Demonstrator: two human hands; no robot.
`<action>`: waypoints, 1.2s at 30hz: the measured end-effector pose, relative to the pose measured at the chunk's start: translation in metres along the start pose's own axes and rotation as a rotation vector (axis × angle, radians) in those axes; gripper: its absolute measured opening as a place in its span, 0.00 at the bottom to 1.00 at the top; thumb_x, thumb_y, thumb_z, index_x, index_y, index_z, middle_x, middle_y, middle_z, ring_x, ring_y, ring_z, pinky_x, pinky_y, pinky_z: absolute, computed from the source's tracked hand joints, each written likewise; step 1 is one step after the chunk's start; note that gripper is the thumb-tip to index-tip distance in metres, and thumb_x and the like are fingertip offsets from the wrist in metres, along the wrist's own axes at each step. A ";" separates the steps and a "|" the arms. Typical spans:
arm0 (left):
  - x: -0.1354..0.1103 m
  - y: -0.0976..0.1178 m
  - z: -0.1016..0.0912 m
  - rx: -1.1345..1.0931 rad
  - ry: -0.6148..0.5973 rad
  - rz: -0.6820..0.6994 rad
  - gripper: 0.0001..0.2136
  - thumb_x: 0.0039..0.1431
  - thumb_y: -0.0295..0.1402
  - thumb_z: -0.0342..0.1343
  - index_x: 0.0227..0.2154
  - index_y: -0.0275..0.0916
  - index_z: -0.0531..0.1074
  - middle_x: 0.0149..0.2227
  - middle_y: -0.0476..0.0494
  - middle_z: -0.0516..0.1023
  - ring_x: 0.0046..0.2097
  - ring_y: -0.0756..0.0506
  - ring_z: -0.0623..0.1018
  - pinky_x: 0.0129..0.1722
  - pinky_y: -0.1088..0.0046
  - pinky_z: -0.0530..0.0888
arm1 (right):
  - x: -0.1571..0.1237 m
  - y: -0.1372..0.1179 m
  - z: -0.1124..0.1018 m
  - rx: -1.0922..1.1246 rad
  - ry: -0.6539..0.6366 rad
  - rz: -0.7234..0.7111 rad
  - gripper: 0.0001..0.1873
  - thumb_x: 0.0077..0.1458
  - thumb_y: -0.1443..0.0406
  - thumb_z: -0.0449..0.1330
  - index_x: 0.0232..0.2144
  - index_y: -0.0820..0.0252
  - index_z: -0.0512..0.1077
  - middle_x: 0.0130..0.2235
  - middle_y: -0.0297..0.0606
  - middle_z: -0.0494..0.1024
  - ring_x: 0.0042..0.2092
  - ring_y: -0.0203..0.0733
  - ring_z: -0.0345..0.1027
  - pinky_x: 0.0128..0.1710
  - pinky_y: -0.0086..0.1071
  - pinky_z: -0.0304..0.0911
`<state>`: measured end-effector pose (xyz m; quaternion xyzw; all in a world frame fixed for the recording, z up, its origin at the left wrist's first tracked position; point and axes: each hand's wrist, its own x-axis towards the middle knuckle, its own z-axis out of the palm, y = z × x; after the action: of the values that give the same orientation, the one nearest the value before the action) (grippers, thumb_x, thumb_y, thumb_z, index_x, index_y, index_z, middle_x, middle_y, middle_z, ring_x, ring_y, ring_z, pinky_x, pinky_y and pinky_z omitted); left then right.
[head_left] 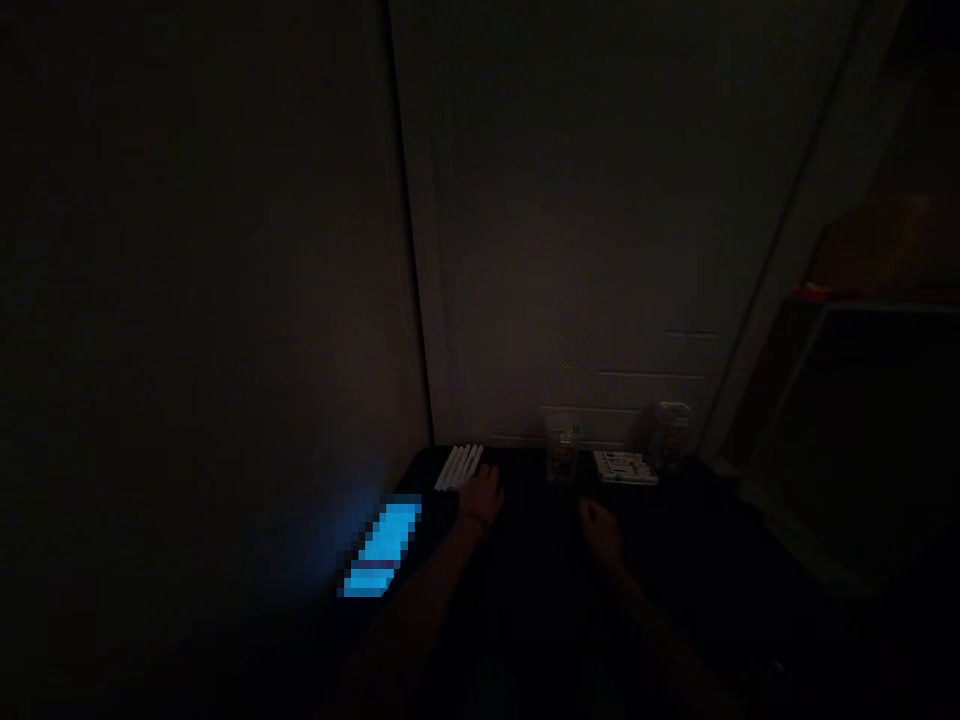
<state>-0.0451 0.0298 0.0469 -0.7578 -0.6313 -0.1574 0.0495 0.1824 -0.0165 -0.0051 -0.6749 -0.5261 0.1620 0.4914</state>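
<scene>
The scene is very dark. At the left of the dark tabletop, my left hand lies palm down with its fingers stretched forward and slightly apart. Right beside it is a row of several slim white sticks that look like markers, lying side by side; whether the hand touches them is unclear. My right hand is closed at the middle of the table, its fingers curled in; anything inside is hidden. Ahead of it lies a flat set of white markers with coloured marks. A small clear container stands between the hands, farther back.
Another clear container stands at the back right, behind the marker set. A glowing blue screen, blurred out, is at the table's left edge. A pale panelled wall rises behind the table. Shelving stands on the right.
</scene>
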 end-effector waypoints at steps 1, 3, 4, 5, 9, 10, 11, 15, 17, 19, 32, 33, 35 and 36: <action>0.007 -0.007 0.000 0.035 -0.002 -0.024 0.18 0.53 0.35 0.43 0.46 0.38 0.60 0.50 0.37 0.59 0.47 0.43 0.65 0.42 0.68 0.63 | 0.001 0.000 0.001 0.024 0.018 0.009 0.22 0.48 0.52 0.44 0.20 0.58 0.69 0.21 0.37 0.71 0.23 0.38 0.61 0.22 0.27 0.51; 0.017 -0.017 0.001 0.077 -0.029 -0.077 0.19 0.51 0.34 0.45 0.48 0.37 0.59 0.51 0.35 0.59 0.46 0.41 0.66 0.40 0.66 0.64 | 0.003 -0.001 0.002 0.097 0.088 0.026 0.23 0.49 0.52 0.43 0.20 0.59 0.69 0.21 0.37 0.70 0.23 0.38 0.61 0.22 0.27 0.51; 0.021 -0.021 0.003 0.086 -0.038 -0.086 0.20 0.51 0.34 0.45 0.48 0.37 0.59 0.51 0.35 0.59 0.46 0.40 0.66 0.40 0.66 0.64 | 0.003 -0.001 0.002 0.130 0.115 0.029 0.23 0.49 0.51 0.43 0.19 0.60 0.68 0.21 0.37 0.70 0.23 0.38 0.61 0.22 0.27 0.51; 0.023 -0.025 0.004 0.088 -0.044 -0.087 0.20 0.51 0.33 0.46 0.48 0.36 0.59 0.51 0.34 0.58 0.46 0.40 0.65 0.41 0.66 0.64 | 0.003 -0.001 0.002 0.154 0.130 0.030 0.23 0.49 0.51 0.42 0.19 0.61 0.68 0.21 0.37 0.70 0.23 0.38 0.60 0.22 0.27 0.51; 0.028 -0.032 0.010 0.080 -0.067 -0.175 0.19 0.52 0.36 0.44 0.46 0.35 0.60 0.47 0.33 0.63 0.44 0.41 0.68 0.39 0.68 0.65 | 0.002 -0.005 0.002 0.182 0.124 0.021 0.23 0.48 0.51 0.43 0.17 0.61 0.66 0.19 0.35 0.68 0.22 0.36 0.57 0.21 0.25 0.50; 0.029 -0.032 0.011 0.080 -0.079 -0.202 0.18 0.53 0.36 0.43 0.46 0.35 0.61 0.45 0.33 0.64 0.42 0.42 0.69 0.37 0.68 0.66 | 0.002 -0.007 0.001 0.186 0.141 0.029 0.23 0.48 0.51 0.43 0.17 0.61 0.65 0.19 0.35 0.67 0.22 0.35 0.56 0.21 0.25 0.49; 0.031 -0.032 0.012 0.083 -0.094 -0.226 0.18 0.53 0.36 0.43 0.46 0.35 0.61 0.44 0.33 0.66 0.41 0.42 0.70 0.36 0.69 0.66 | 0.001 -0.008 0.001 0.189 0.159 0.040 0.23 0.48 0.51 0.43 0.16 0.61 0.64 0.18 0.35 0.66 0.22 0.35 0.55 0.20 0.25 0.49; 0.035 -0.025 0.016 0.126 -0.142 -0.253 0.14 0.55 0.32 0.39 0.39 0.33 0.65 0.39 0.34 0.69 0.40 0.43 0.71 0.35 0.69 0.67 | 0.000 -0.012 -0.001 0.187 0.190 0.037 0.22 0.48 0.52 0.43 0.16 0.60 0.63 0.18 0.34 0.65 0.22 0.35 0.55 0.20 0.26 0.49; 0.033 -0.018 0.018 0.152 -0.146 -0.228 0.14 0.56 0.28 0.37 0.38 0.32 0.66 0.38 0.33 0.69 0.40 0.43 0.72 0.35 0.68 0.68 | -0.001 -0.013 -0.001 0.184 0.184 0.023 0.22 0.49 0.53 0.43 0.16 0.60 0.64 0.18 0.34 0.66 0.22 0.35 0.55 0.21 0.26 0.49; 0.026 -0.010 0.018 0.162 -0.151 -0.200 0.14 0.56 0.27 0.36 0.39 0.32 0.65 0.39 0.32 0.69 0.40 0.43 0.72 0.35 0.67 0.68 | -0.001 -0.013 -0.001 0.181 0.179 0.019 0.22 0.49 0.53 0.42 0.17 0.60 0.65 0.19 0.35 0.68 0.22 0.36 0.57 0.21 0.26 0.50; -0.056 0.018 -0.033 -0.216 -0.068 -0.148 0.17 0.58 0.40 0.31 0.39 0.40 0.62 0.31 0.44 0.72 0.32 0.49 0.72 0.31 0.75 0.63 | -0.002 -0.016 -0.006 0.354 -0.067 -0.038 0.20 0.51 0.53 0.44 0.39 0.56 0.65 0.28 0.33 0.71 0.27 0.34 0.62 0.27 0.26 0.55; -0.059 0.021 -0.034 -0.300 -0.060 -0.118 0.16 0.58 0.39 0.31 0.39 0.41 0.62 0.31 0.45 0.72 0.33 0.49 0.72 0.31 0.76 0.63 | -0.004 -0.017 -0.008 0.418 -0.122 -0.033 0.21 0.51 0.53 0.43 0.44 0.55 0.61 0.29 0.33 0.71 0.26 0.34 0.62 0.26 0.26 0.56; -0.062 0.031 -0.030 -0.516 -0.076 -0.032 0.15 0.58 0.39 0.32 0.37 0.42 0.63 0.31 0.47 0.71 0.33 0.50 0.71 0.33 0.77 0.62 | -0.010 -0.017 -0.012 0.520 -0.208 -0.008 0.25 0.51 0.52 0.42 0.49 0.56 0.55 0.29 0.33 0.70 0.24 0.33 0.61 0.24 0.26 0.56; -0.061 0.036 -0.025 -0.639 -0.096 0.029 0.15 0.57 0.39 0.33 0.35 0.42 0.64 0.30 0.48 0.71 0.32 0.51 0.70 0.33 0.77 0.62 | -0.013 -0.015 -0.015 0.543 -0.224 0.003 0.25 0.52 0.52 0.42 0.49 0.56 0.55 0.28 0.33 0.70 0.23 0.32 0.61 0.24 0.26 0.56</action>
<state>-0.0242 -0.0416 0.0570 -0.7504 -0.5408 -0.3111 -0.2184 0.1801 -0.0355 0.0108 -0.4974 -0.5133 0.3711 0.5928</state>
